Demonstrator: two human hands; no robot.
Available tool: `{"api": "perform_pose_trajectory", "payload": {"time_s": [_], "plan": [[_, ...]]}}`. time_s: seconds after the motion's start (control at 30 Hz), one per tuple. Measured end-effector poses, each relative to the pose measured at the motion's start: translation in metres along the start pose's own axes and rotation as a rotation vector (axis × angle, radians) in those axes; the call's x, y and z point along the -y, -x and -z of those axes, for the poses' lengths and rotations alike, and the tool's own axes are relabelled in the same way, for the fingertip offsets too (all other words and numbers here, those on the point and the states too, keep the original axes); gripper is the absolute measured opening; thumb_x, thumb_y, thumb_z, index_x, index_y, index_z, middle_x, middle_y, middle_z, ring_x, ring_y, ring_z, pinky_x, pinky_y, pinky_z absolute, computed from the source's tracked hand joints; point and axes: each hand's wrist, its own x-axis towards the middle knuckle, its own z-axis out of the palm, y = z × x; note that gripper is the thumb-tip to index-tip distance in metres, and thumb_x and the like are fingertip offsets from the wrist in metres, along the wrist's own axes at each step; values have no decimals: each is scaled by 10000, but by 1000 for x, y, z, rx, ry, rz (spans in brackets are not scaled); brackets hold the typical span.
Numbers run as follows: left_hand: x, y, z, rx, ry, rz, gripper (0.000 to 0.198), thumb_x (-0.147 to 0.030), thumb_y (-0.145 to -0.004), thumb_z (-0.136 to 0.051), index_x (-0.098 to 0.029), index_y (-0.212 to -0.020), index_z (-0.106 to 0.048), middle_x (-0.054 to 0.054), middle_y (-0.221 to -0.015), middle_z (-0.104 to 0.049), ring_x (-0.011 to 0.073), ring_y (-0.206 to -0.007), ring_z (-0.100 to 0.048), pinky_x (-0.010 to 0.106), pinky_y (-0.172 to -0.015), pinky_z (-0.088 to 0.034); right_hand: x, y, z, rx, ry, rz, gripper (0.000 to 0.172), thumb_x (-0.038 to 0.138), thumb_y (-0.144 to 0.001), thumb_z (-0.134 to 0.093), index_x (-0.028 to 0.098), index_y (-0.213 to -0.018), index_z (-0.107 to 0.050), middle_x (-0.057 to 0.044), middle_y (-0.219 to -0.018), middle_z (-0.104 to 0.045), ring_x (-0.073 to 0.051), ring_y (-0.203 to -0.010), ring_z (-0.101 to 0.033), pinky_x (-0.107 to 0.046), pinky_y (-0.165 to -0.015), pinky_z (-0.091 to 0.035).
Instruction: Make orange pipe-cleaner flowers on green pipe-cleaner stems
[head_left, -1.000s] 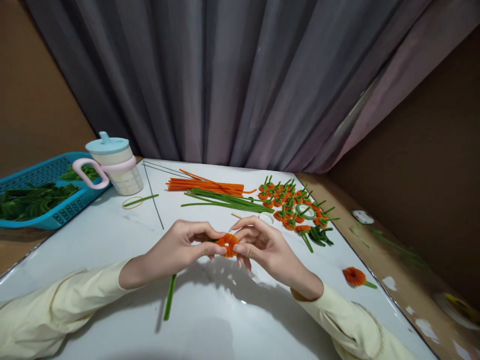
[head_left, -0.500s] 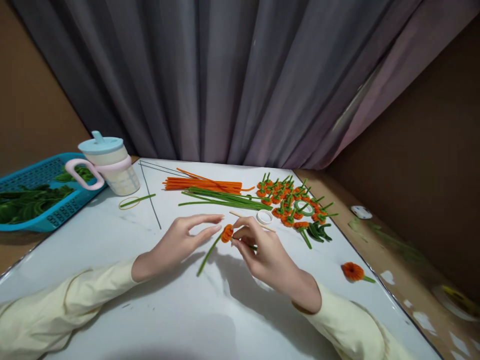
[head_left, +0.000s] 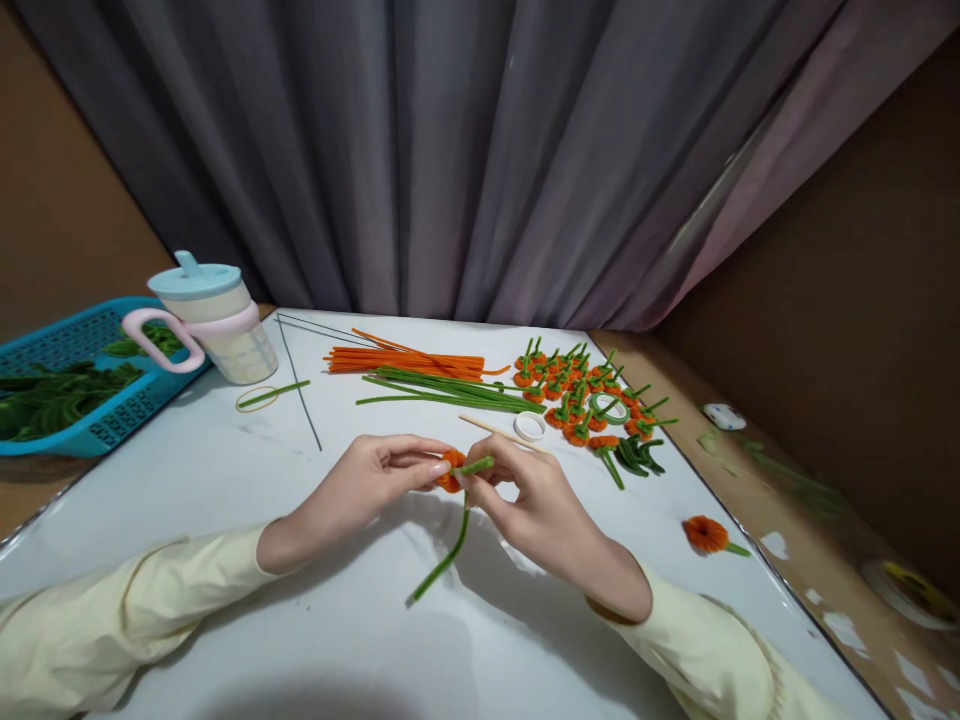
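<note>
Between thumb and fingers, my left hand [head_left: 371, 480] pinches a small orange pipe-cleaner pumpkin [head_left: 450, 470]. My right hand [head_left: 544, 510] is closed on a green pipe cleaner [head_left: 446, 565] right beside the pumpkin. One end of it sticks out over the right fingertips, and the long end hangs down, bent, toward the table. Fingers partly cover the spot where green meets orange. Just beyond the hands lie a thin wooden stick [head_left: 491, 430] and a white ring [head_left: 530, 427].
Orange pipe cleaners [head_left: 409, 360] and green pipe cleaners [head_left: 450, 390] lie in bundles at the back. Several finished pumpkins [head_left: 574, 395] cluster at the right, near dark green curled pieces [head_left: 637, 456]. A lone pumpkin [head_left: 705, 534] lies farther right. A lidded cup [head_left: 214, 320] and a blue basket [head_left: 112, 425] stand left.
My left hand has closed on the orange pumpkin. The green pipe cleaner has turned: its short end now points up over my right fingers, and its long end hangs lower.
</note>
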Motion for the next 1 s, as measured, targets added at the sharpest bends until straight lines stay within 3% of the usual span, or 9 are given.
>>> {"api": "perform_pose_trajectory", "payload": {"time_s": [0.1, 0.27, 0.37, 0.43, 0.53, 0.73, 1.0], "plan": [[0, -1, 1, 24, 55, 4, 197, -293, -759, -690, -161, -905, -673, 33, -867, -672, 157, -785, -636, 245, -706, -526, 0, -1, 1, 1, 59, 82, 137, 58, -822, -467, 172, -772, -523, -4, -682, -611, -114, -588, -560, -190, -547, -416], [9, -8, 8, 220, 357, 210, 174, -309, -801, -653, -155, -870, -612, 10, -849, -565, 108, -755, -577, 210, -668, -536, -2, 1, 3, 54, 159, 238, 134, 63, -852, -437, 159, -838, -529, -45, -776, -581, -140, -663, -518, -228, -601, -411], [12, -12, 10, 283, 359, 219, 281, -343, -805, -646, -202, -1031, -557, -23, -751, -537, 67, -568, -522, 156, -497, -488, -3, 1, 6, 130, 153, 267, 148, 52, -861, -418, 155, -863, -525, -59, -815, -573, -148, -699, -525, -238, -630, -421], [13, -12, 10, 305, 277, 163, 372, -390, -818, -618, -228, -1132, -503, -45, -664, -525, 70, -488, -503, 162, -440, -462, -4, 0, 7, 161, 150, 281, 158, 47, -864, -412, 155, -885, -526, -66, -835, -576, -157, -728, -540, -246, -653, -433], [13, -10, 6, 291, 112, 53, 303, -408, -832, -589, -182, -1028, -545, -37, -609, -556, 98, -478, -562, 188, -453, -471, -7, -1, 6, 176, 148, 295, 168, 50, -872, -402, 159, -909, -524, -72, -851, -579, -165, -744, -553, -255, -665, -447], [25, -7, -4, 73, -36, -132, 230, -375, -843, -568, -146, -828, -553, -12, -663, -595, 106, -524, -588, 210, -492, -501, -18, 2, -6, 90, 120, 232, 146, 70, -879, -415, 172, -868, -520, -55, -820, -582, -160, -717, -552, -252, -639, -448], [56, -3, 2, -100, -379, -657, 77, -183, -867, -529, -177, -906, -595, 25, -755, -622, 110, -572, -581, 236, -583, -510, -24, 2, -18, -82, -57, 94, 125, 69, -831, -492, 181, -829, -549, -60, -916, -570, -169, -833, -565, -283, -717, -485]]}}
